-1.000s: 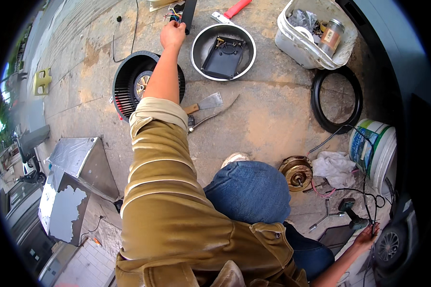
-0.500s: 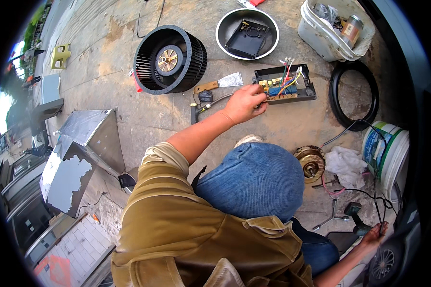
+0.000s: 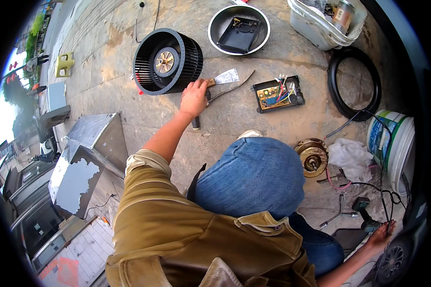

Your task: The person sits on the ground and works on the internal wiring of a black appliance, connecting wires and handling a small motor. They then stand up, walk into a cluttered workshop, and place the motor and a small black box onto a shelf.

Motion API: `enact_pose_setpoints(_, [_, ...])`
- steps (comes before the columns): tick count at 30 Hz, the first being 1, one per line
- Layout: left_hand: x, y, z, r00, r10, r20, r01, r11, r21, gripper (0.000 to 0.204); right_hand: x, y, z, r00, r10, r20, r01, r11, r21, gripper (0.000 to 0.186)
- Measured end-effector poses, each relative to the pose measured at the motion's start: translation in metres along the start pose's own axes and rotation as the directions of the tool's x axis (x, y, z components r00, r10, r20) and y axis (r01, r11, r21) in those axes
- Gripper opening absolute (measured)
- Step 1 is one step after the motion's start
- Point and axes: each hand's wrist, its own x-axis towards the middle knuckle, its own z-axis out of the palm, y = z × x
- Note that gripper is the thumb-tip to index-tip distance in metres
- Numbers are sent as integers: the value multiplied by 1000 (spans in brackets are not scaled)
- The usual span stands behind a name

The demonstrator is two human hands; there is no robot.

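Note:
Fingers curled, my left hand (image 3: 193, 99) reaches onto tools beside the black blower wheel (image 3: 156, 62); a wooden-handled scraper (image 3: 225, 76) and a bent metal bar (image 3: 234, 88) lie there, and what its fingers grip is hidden. To its right sits an open black housing (image 3: 277, 93) with a circuit board and coloured wires. At the lower right my right hand (image 3: 383, 232) holds black cables (image 3: 388, 210), near a cordless drill (image 3: 364, 213). A brass-coloured motor (image 3: 311, 158) with wires lies beside a white rag (image 3: 347, 160).
A steel bowl (image 3: 214, 21) holds a black tray. Around it are a plastic tub (image 3: 309, 26), a black ring (image 3: 335, 98), a tipped bucket (image 3: 402, 162), a T-wrench (image 3: 337, 215), a sheet-metal box (image 3: 96, 131) and a stool (image 3: 63, 64). Distant people (image 3: 36, 62) are at the left.
My left hand came down from the top with the wired black housing, left it on the ground right of the scraper, then moved left to the tools. My right hand stayed low at the cables.

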Motion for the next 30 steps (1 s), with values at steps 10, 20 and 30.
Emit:
enact_pose_setpoints(10, [15,30,-6,999,-17,49,26,982,-187,42,42,-20,-65,664,456,593,-744,323,585,32])
enact_pose_setpoints(20, [80,191,-32,787,512,-345,-615,700,-364,39,-30,5,6,959,-225,174,281,848,-449,36])
enact_pose_setpoints(30, [70,178,5,828,534,-172,-557,743,-372,43,-31,-1,5,975,-99,199,204,757,-621,43])
